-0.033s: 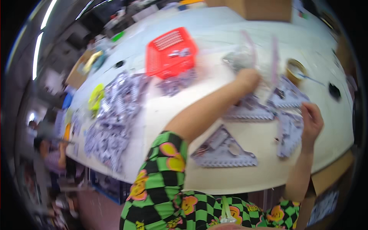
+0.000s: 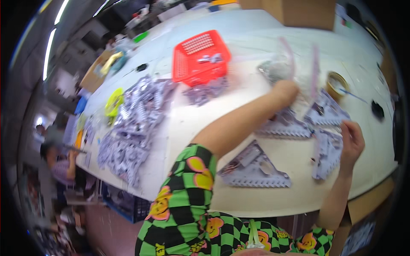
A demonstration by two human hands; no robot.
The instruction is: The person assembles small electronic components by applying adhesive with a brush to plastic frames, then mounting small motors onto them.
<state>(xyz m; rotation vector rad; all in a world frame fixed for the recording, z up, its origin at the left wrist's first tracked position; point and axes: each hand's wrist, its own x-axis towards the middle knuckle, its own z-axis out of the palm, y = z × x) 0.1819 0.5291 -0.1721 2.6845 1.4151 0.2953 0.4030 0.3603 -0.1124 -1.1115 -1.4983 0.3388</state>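
My left hand (image 2: 285, 91) is stretched out at the mouth of a clear zip bag (image 2: 273, 70) of small greyish pieces; the hand's back hides its fingers. My right hand (image 2: 352, 143) is closed, fingers curled together, beside a pale, toothed-edged panel (image 2: 328, 155); anything in them is too small to make out. Further triangular pale panels lie about: one (image 2: 284, 124) under my left forearm, another (image 2: 326, 109) beyond my right hand, and a third (image 2: 256, 168) nearest me, with small parts and wires on it. A second clear bag with a pinkish seal (image 2: 315, 70) lies beside the first.
A big heap of pale plastic parts (image 2: 136, 123) covers the table's left. Behind it stands a red basket (image 2: 200, 59) with a few pieces. A tape roll (image 2: 336, 83) and black object (image 2: 377, 110) lie right; a cardboard box (image 2: 305, 15) stands at the far edge. Another person (image 2: 66, 168) sits far left.
The whole picture has shifted slightly to the right with the head's motion. Both hands stay by the same things, and nothing is visibly taken up or let go.
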